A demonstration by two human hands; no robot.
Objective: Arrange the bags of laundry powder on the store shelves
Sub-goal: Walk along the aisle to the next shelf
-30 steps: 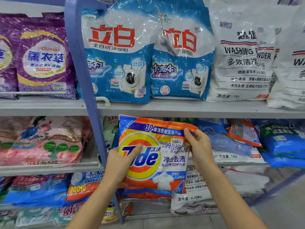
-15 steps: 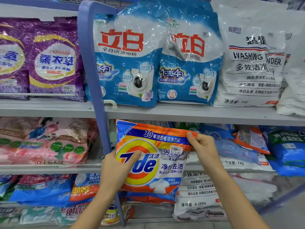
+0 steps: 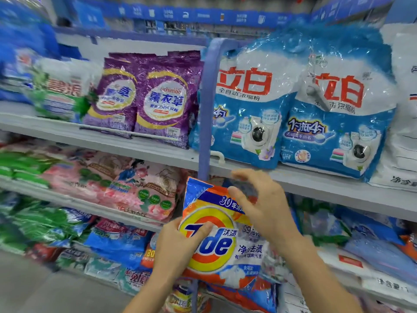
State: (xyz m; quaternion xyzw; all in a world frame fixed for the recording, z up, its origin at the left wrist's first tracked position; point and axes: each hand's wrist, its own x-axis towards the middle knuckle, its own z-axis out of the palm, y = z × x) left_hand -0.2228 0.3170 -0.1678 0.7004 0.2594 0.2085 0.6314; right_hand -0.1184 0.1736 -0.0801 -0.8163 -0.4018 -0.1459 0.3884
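An orange, yellow and blue Tide bag of laundry powder (image 3: 216,245) is upright in front of the shelves, at the height of the middle shelf. My left hand (image 3: 178,245) grips its lower left side, thumb on the front over the logo. My right hand (image 3: 268,208) is blurred at the bag's upper right corner. Its thumb lies at the top edge and its fingers arch above. Whether it pinches the bag is unclear. Behind the bag, the shelf spot is hidden.
A blue upright post (image 3: 207,105) rises just behind the bag. The upper shelf (image 3: 135,143) carries purple bags (image 3: 162,100) on the left and large blue-and-white bags (image 3: 248,105) on the right. Pink bags (image 3: 126,184) lie left of the post. Grey floor (image 3: 33,290) is at lower left.
The view has swung left and up. The Tide bag sits further right and lower in view. My right hand has shifted on the top right corner, its fingers now arched and blurred.
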